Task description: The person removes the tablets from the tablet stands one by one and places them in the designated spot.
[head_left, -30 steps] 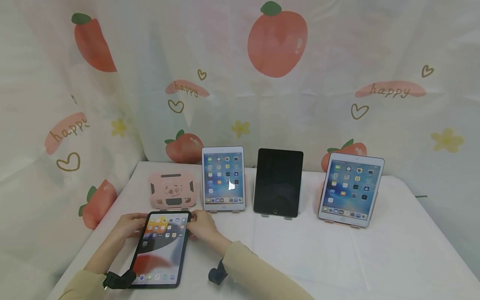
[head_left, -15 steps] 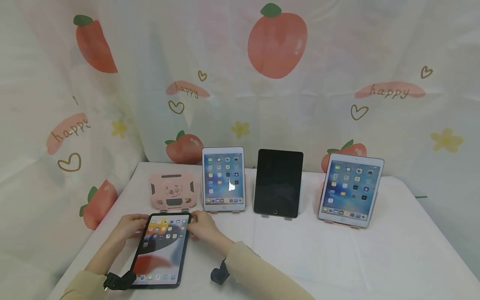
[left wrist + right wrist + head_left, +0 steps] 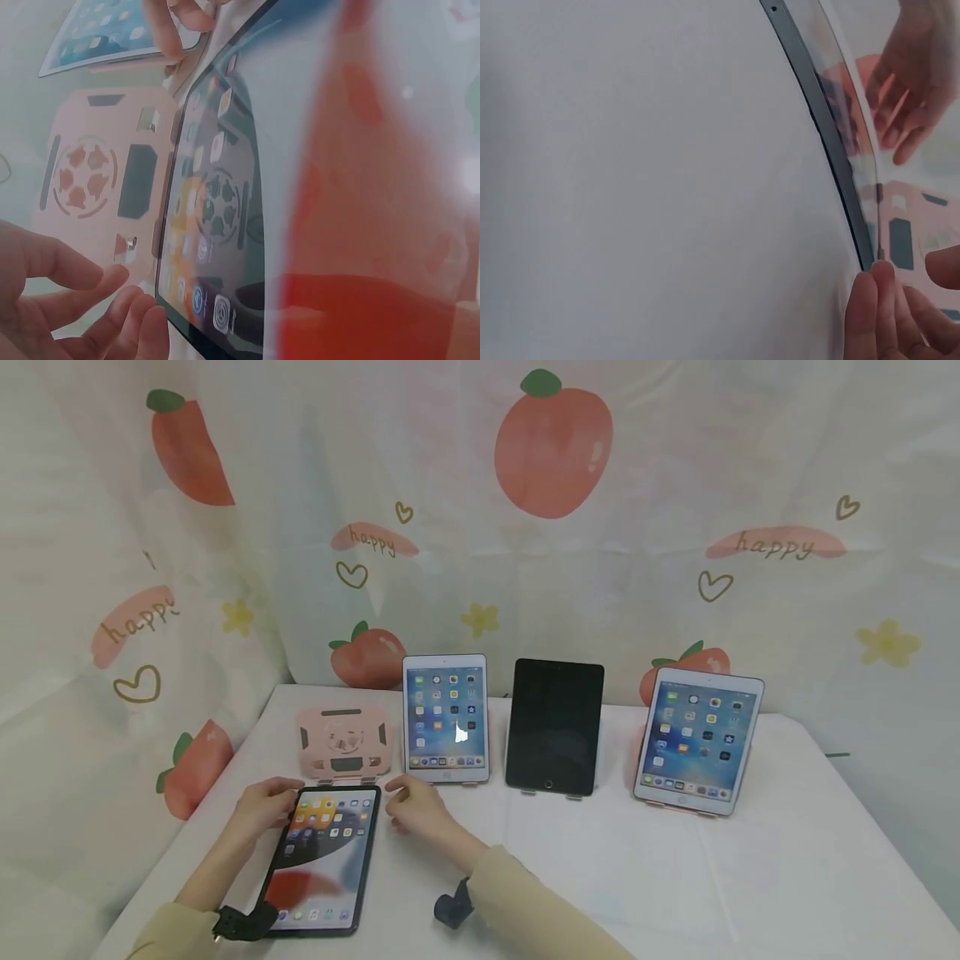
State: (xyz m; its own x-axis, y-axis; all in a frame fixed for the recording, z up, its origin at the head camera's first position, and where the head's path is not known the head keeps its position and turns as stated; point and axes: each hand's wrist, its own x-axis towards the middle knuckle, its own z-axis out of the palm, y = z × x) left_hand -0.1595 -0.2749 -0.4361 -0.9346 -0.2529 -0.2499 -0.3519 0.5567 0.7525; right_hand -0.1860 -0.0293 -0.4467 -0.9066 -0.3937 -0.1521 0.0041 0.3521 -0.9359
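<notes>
- Head view: the large tablet [image 3: 322, 860] is lying screen up near the left edge of the bench [image 3: 600, 877]. Its upper end is sitting just before the pink stand [image 3: 326, 739], which is standing near the bench's far left corner; whether they are touching cannot be told. The left hand [image 3: 262, 810] is hovering at or beside the tablet's upper left corner, fingers loosely bent; the right hand [image 3: 418, 810] is waiting apart from the upper right corner, fingers curling loosely around nothing.
- Progress, same view: the left white tablet [image 3: 446, 718], the black tablet [image 3: 555, 727] and the right white tablet [image 3: 699, 739] are leaning upright along the far edge, so that part looks done. The large tablet is not yet resting on the pink stand; that seems to be what is left.
- Change, same view: the right hand is moving off the edge it was touching half a second ago; the large tablet is staying put.
- Left wrist view: the fingers are spreading slightly beside the tablet's rim, pinching nothing visible.
- Right wrist view: the fingertips are bunching near the rim, thumb standing apart; contact cannot be told.
</notes>
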